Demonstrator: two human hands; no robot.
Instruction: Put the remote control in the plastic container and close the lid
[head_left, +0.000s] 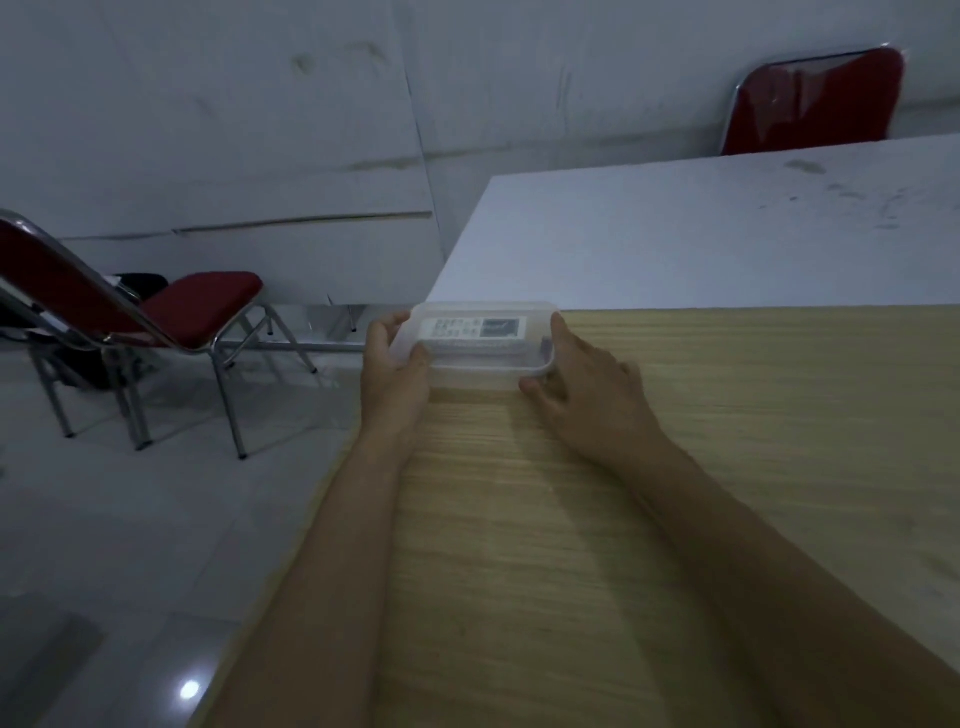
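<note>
box (483, 364) at counter's (675, 467) far-left corner, remote (470, 331) inside, lid (535, 310) on | my left grip (397, 358) and right grip (576, 374) clasp the box ends | risk: uneven press leaves lid unsealed, or nudges box off edge

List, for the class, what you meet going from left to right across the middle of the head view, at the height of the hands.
Red folding chair → left hand → plastic container with the remote control inside → right hand → bare wooden table.
</note>
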